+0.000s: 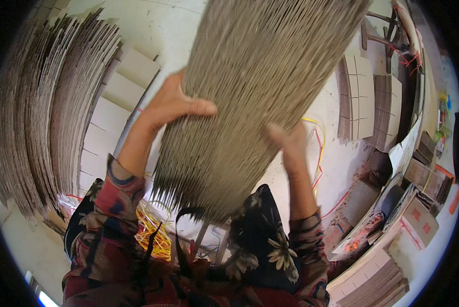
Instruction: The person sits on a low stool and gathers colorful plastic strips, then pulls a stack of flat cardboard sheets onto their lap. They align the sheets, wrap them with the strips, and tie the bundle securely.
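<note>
A thick, long stack of thin cardboard sheets fills the middle, its many grey-brown edges facing up. The near end tilts down toward my lap, where the edges are ragged; the far end runs out of the top of the picture. My left hand grips its left side, thumb laid over the top edges and fingers hidden behind. On the right side, my right hand clasps the stack lower down, its thumb over the edges and slightly blurred. Its other fingers are mostly hidden.
Tall rows of stacked cardboard stand at the left, beside pale flat pieces. More scored cardboard stacks are at the right. Yellow and red straps lie tangled near my legs. A cardboard box sits far right.
</note>
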Demonstrator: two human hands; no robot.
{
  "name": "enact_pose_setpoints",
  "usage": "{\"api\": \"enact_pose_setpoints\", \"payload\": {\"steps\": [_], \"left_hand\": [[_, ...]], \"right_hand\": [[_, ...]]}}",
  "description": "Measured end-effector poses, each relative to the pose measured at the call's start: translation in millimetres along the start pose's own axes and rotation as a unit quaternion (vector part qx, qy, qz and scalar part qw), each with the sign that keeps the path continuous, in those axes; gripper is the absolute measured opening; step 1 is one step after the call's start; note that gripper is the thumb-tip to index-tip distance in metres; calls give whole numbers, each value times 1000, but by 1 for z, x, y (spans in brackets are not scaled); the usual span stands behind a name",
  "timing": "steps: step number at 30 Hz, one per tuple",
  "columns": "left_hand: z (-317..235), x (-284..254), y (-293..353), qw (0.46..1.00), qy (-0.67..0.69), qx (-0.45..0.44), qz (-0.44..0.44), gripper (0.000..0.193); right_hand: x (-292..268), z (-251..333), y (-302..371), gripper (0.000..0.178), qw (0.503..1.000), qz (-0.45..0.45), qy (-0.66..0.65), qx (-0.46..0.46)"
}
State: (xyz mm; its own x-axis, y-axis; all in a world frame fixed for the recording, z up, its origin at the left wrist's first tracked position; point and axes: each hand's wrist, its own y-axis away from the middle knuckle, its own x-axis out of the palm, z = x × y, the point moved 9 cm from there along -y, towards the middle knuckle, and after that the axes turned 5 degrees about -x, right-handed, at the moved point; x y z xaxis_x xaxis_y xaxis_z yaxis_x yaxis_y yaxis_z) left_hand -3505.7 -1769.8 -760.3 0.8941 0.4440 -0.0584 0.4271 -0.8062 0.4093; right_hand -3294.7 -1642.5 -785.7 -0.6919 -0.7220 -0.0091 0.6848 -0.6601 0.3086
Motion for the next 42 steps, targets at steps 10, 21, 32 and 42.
{"api": "enact_pose_setpoints", "payload": {"steps": [10, 21, 32, 42], "left_hand": [[-172, -63, -53, 970, -66, 226, -59, 66], [-138, -50, -82, 969, -3, 246, -9, 78], [-170, -35, -67, 966, -3, 258, -32, 55], [-136, -54, -53, 960, -16, 259, -110, 57]], "right_hand": [[-20, 279, -65, 36, 897, 50, 41, -437], [-43, 186, -110, 58, 923, -69, -71, -372], [-26, 206, -87, 53, 887, -77, -32, -453], [-20, 181, -85, 52, 886, 96, -82, -447]]}}
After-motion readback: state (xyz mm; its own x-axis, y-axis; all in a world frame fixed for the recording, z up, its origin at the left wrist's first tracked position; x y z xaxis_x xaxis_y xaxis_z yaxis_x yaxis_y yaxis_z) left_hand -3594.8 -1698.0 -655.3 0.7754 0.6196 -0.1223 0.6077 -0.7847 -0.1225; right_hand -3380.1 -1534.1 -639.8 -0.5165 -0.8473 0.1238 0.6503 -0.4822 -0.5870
